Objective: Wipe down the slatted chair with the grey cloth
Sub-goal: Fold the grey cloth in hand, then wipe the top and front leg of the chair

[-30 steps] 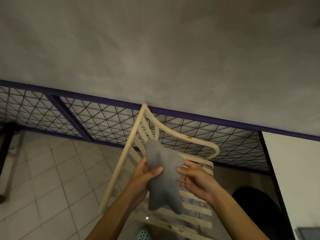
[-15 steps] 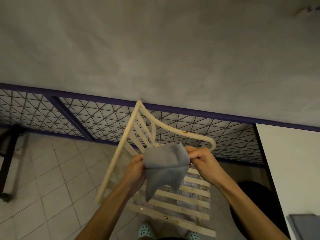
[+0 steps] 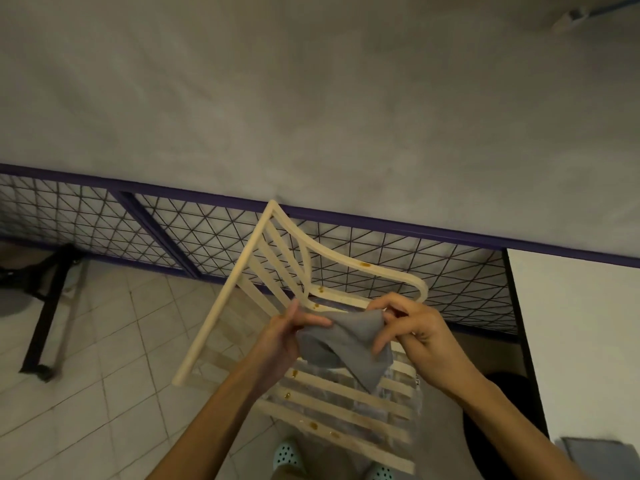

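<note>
the grey cloth [image 3: 346, 344] is held up between both hands, in front of the chair [image 3: 221, 313] and over the far part of its seat. whether it touches the slats cannot be told. the left hand [image 3: 284, 336] grips the cloth's left edge, with its fingers [image 3: 311, 320] clamped on the fabric, the thumb lying across the top. the right hand [image 3: 419, 327] pinches the upper right corner, and one of its fingers [image 3: 381, 341] stretches down over the face of the cloth. the cloth sags between the two hands and its lower corner hangs to a point over the seat slats.

the chair is cream coloured, with a slatted back on the left and a curved rail sweeping round to the right. small brown spots [image 3: 365, 264] show on that rail, and more lie on the near seat slats.

the chair stands on a pale tiled floor [image 3: 104, 341], just in front of a wire mesh fence [image 3: 207, 237] with a dark purple frame. a bare grey wall [image 3: 311, 116] fills the far side. a black metal stand [image 3: 45, 320] sits on the floor at the far left. pale green shoes with holes [image 3: 287, 457] show at the near edge, under the seat. a white panel [image 3: 571, 341] stands on the right.
</note>
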`<action>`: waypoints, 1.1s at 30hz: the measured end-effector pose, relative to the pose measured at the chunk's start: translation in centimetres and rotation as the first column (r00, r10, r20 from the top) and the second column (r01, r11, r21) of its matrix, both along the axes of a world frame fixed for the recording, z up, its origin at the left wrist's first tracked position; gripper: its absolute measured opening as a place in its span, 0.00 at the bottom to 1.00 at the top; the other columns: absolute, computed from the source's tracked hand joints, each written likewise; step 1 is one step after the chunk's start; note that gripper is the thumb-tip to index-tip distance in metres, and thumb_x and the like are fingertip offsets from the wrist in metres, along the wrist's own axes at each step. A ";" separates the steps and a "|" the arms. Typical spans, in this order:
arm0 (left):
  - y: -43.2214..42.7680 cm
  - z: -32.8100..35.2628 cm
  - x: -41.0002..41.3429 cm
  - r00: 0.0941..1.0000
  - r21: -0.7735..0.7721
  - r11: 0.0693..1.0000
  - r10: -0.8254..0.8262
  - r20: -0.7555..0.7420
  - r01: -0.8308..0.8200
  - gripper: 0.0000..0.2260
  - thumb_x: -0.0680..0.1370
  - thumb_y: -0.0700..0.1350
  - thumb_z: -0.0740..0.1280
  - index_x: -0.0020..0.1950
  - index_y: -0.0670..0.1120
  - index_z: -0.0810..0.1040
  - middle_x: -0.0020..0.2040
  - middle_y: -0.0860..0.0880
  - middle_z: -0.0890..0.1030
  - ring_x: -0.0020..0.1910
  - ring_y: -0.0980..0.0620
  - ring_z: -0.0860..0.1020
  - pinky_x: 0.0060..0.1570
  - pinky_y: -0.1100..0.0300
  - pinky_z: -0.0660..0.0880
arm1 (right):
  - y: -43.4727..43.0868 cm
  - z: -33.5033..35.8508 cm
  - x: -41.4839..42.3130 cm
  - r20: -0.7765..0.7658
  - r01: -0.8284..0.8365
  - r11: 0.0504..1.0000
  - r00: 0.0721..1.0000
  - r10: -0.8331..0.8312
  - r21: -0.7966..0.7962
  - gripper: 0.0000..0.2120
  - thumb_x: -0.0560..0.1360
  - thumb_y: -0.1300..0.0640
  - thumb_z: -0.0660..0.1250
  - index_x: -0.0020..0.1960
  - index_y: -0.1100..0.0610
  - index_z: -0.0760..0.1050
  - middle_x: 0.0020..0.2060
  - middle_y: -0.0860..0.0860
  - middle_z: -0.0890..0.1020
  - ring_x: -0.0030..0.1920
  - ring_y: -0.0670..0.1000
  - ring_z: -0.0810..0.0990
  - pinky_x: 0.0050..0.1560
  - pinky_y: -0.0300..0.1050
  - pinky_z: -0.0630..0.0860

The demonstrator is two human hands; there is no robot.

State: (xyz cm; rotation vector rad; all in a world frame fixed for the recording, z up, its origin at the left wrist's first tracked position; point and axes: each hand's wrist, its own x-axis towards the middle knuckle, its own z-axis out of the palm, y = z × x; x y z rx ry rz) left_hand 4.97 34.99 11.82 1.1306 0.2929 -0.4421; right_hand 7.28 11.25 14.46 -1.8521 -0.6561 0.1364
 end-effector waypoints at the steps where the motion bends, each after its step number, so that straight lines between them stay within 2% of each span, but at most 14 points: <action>1: -0.3 0.1 -0.3 0.999 -0.013 0.999 0.030 -0.043 -0.031 0.28 0.79 0.60 0.57 0.44 0.39 0.85 0.59 0.37 0.79 0.59 0.41 0.77 0.59 0.48 0.73 | -0.3 0.1 -0.1 -0.125 0.017 0.996 0.992 -0.005 0.090 0.19 0.78 0.72 0.61 0.39 0.58 0.85 0.51 0.53 0.81 0.54 0.54 0.80 0.51 0.47 0.77; 3: -1.0 0.4 -1.1 0.998 0.037 0.998 0.058 -0.039 -0.057 0.29 0.81 0.57 0.52 0.44 0.38 0.85 0.60 0.39 0.80 0.61 0.43 0.77 0.59 0.48 0.73 | -0.5 0.2 -0.2 -0.351 0.110 0.961 0.936 -0.015 0.252 0.13 0.75 0.67 0.64 0.44 0.57 0.86 0.49 0.55 0.83 0.54 0.55 0.81 0.52 0.46 0.78; 4: -1.5 0.7 -1.4 0.998 0.086 0.995 0.060 -0.007 -0.059 0.24 0.80 0.55 0.55 0.44 0.40 0.85 0.59 0.41 0.81 0.60 0.44 0.78 0.56 0.50 0.75 | -0.5 0.2 -0.3 -0.470 0.187 0.926 0.883 -0.011 0.329 0.12 0.75 0.63 0.63 0.49 0.55 0.85 0.50 0.57 0.83 0.54 0.55 0.81 0.53 0.46 0.78; 6: -1.9 1.6 -2.2 0.995 0.214 0.973 0.072 0.074 -0.087 0.10 0.75 0.47 0.66 0.46 0.44 0.85 0.56 0.45 0.82 0.58 0.46 0.79 0.50 0.55 0.77 | -0.1 -0.4 -0.1 -0.692 0.276 0.805 0.689 0.215 0.526 0.15 0.76 0.54 0.65 0.60 0.56 0.80 0.54 0.61 0.82 0.57 0.59 0.80 0.58 0.52 0.77; 7: -2.0 2.0 -2.4 0.990 0.241 0.964 0.083 0.110 -0.108 0.06 0.72 0.43 0.69 0.46 0.46 0.85 0.54 0.48 0.83 0.56 0.48 0.79 0.48 0.58 0.77 | 0.3 -0.9 0.1 -0.740 0.307 0.762 0.595 0.314 0.570 0.21 0.74 0.48 0.68 0.64 0.56 0.77 0.58 0.62 0.80 0.61 0.60 0.79 0.62 0.57 0.74; 9: -2.0 2.4 -2.5 0.982 0.230 0.962 0.115 0.147 -0.147 0.08 0.69 0.39 0.72 0.47 0.46 0.84 0.53 0.50 0.82 0.53 0.51 0.81 0.46 0.60 0.78 | 1.4 -1.9 0.3 -0.782 0.314 0.753 0.478 0.400 0.577 0.34 0.66 0.40 0.76 0.66 0.57 0.76 0.65 0.62 0.76 0.66 0.62 0.75 0.66 0.61 0.71; 12: -1.5 2.7 -2.0 0.971 0.261 0.948 0.131 0.198 -0.182 0.10 0.70 0.37 0.74 0.49 0.48 0.84 0.53 0.53 0.81 0.53 0.54 0.80 0.47 0.59 0.78 | 3.2 -2.7 -0.2 -0.792 0.322 0.730 0.352 0.498 0.602 0.37 0.59 0.44 0.82 0.63 0.59 0.79 0.64 0.63 0.77 0.63 0.62 0.78 0.59 0.58 0.77; 15: -0.4 2.2 -1.1 0.955 0.415 0.890 0.067 0.289 -0.188 0.14 0.72 0.31 0.70 0.52 0.48 0.83 0.53 0.57 0.82 0.54 0.57 0.79 0.49 0.62 0.77 | 4.9 -2.7 -0.3 -0.832 0.326 0.782 0.376 0.409 0.532 0.39 0.59 0.46 0.82 0.65 0.60 0.75 0.61 0.63 0.79 0.60 0.63 0.79 0.54 0.58 0.80; 19: 1.2 1.0 0.4 0.924 0.525 0.816 0.030 0.381 -0.243 0.22 0.72 0.29 0.69 0.59 0.51 0.80 0.58 0.57 0.80 0.58 0.61 0.77 0.51 0.65 0.76 | 7.7 -2.1 0.6 -0.863 0.285 0.932 0.502 0.053 0.223 0.18 0.72 0.55 0.72 0.60 0.59 0.76 0.51 0.60 0.84 0.51 0.58 0.84 0.53 0.55 0.80; 21: 2.5 0.2 1.6 0.921 0.541 0.802 0.029 0.389 -0.254 0.25 0.72 0.31 0.70 0.64 0.52 0.77 0.60 0.59 0.79 0.59 0.61 0.76 0.54 0.64 0.77 | 9.3 -2.2 1.5 -0.858 0.353 0.930 0.504 -0.099 0.100 0.13 0.75 0.56 0.69 0.59 0.59 0.76 0.49 0.59 0.84 0.49 0.58 0.83 0.52 0.54 0.80; 26: 8.9 -2.6 5.1 0.912 0.515 0.772 0.198 0.360 -0.371 0.17 0.75 0.37 0.70 0.62 0.50 0.78 0.53 0.55 0.82 0.50 0.59 0.80 0.50 0.61 0.79 | 13.5 -2.2 6.0 -0.890 0.512 0.853 0.431 -0.149 0.105 0.07 0.78 0.59 0.65 0.56 0.57 0.77 0.44 0.53 0.86 0.49 0.54 0.83 0.49 0.51 0.79; 29: 13.9 -4.9 8.0 0.921 0.576 0.725 0.233 0.311 -0.378 0.11 0.77 0.37 0.67 0.57 0.47 0.80 0.52 0.53 0.82 0.47 0.62 0.80 0.52 0.58 0.78 | 16.5 -3.4 10.2 -0.837 0.470 0.882 0.478 -0.268 -0.014 0.06 0.79 0.55 0.66 0.54 0.55 0.78 0.48 0.54 0.84 0.50 0.55 0.82 0.52 0.54 0.79; 31: 16.7 -6.7 10.1 0.931 0.629 0.688 0.231 0.282 -0.362 0.10 0.77 0.37 0.66 0.57 0.45 0.80 0.53 0.51 0.82 0.49 0.59 0.80 0.55 0.56 0.78 | 18.7 -4.3 13.4 -0.792 0.451 0.888 0.508 -0.337 -0.089 0.09 0.79 0.52 0.66 0.54 0.55 0.78 0.49 0.55 0.84 0.52 0.56 0.81 0.57 0.56 0.78; 33: 18.5 -8.4 11.8 0.945 0.674 0.663 0.211 0.250 -0.326 0.11 0.78 0.37 0.65 0.60 0.44 0.79 0.56 0.49 0.81 0.53 0.55 0.78 0.56 0.59 0.75 | 20.6 -5.4 16.5 -0.749 0.419 0.899 0.555 -0.361 -0.123 0.11 0.79 0.50 0.65 0.54 0.56 0.78 0.48 0.54 0.83 0.50 0.55 0.81 0.54 0.53 0.78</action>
